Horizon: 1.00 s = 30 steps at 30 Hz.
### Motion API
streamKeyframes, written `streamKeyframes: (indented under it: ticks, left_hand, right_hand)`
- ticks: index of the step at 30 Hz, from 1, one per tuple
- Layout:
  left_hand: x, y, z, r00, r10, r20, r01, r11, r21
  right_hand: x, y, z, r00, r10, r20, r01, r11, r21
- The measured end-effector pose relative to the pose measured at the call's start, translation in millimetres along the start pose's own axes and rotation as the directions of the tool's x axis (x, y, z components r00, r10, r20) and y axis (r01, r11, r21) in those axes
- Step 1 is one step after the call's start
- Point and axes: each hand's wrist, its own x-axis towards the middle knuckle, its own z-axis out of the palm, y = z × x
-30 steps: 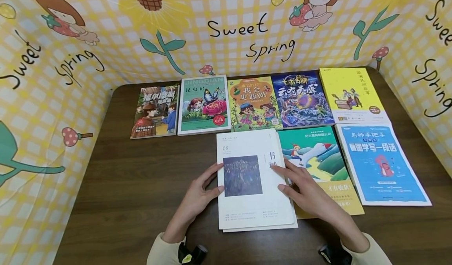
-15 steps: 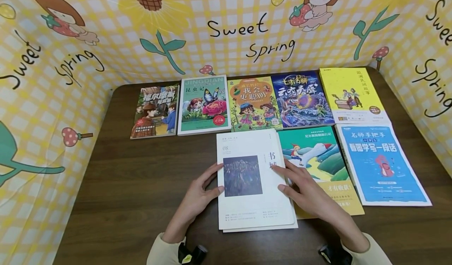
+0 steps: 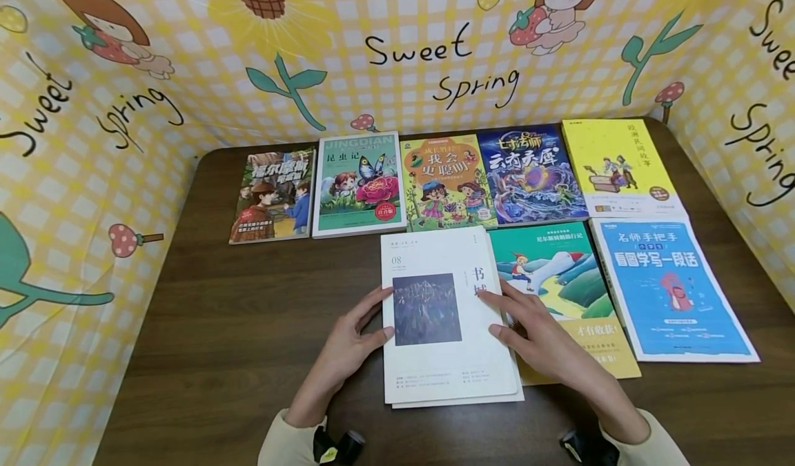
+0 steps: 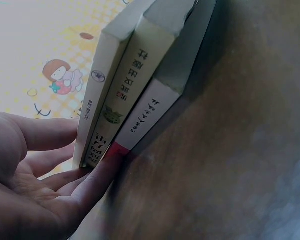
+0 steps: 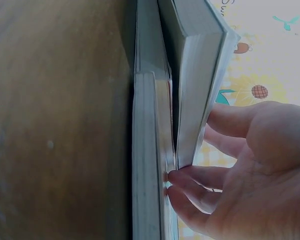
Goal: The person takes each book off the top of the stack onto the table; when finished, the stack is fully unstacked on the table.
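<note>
A white book (image 3: 435, 366) with a dark square picture lies uppermost on a stack. The left wrist view shows more spines under it, a cream spine (image 4: 126, 92) and a white-and-red spine (image 4: 142, 117). My left hand (image 3: 350, 342) touches the stack's left side, thumb and index finger at the top book's edge, other fingers lower along the spines. On the other side, my right hand (image 3: 540, 331) rests with thumb and index fingertips on the white cover's right part. In the right wrist view, its lower fingertips reach the side of the neighbouring books. A green-and-yellow book (image 3: 559, 279) lies partly under that hand.
A back row holds a detective book (image 3: 273, 197), butterfly book (image 3: 359, 183), orange book (image 3: 444, 183), purple book (image 3: 534, 176) and yellow book (image 3: 621, 166). A blue book (image 3: 677, 290) lies at right. Patterned cloth (image 3: 397, 93) stands behind the brown table (image 3: 248, 300).
</note>
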Motion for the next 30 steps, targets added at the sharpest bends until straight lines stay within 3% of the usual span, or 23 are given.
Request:
streamKeyframes:
  ticks: [11,23,30]
  left_hand:
    - [0.6,3.0,1.9,1.000,-0.008,0.005,0.008,1.000,-0.008]
    - [2.5,1.3,-0.9,1.000,0.022,0.004,-0.021,0.996,-0.082]
    - [-0.5,0.6,-8.3,0.999,-0.034,0.002,0.034,0.992,-0.122]
  right_hand:
    - [-2,1,-1,1.000,0.016,0.000,-0.016,1.000,-0.001]
    - [-2,1,-3,1.000,0.021,0.013,-0.020,0.999,-0.029]
    - [-2,2,-2,0.999,0.021,0.029,-0.021,1.000,-0.017]
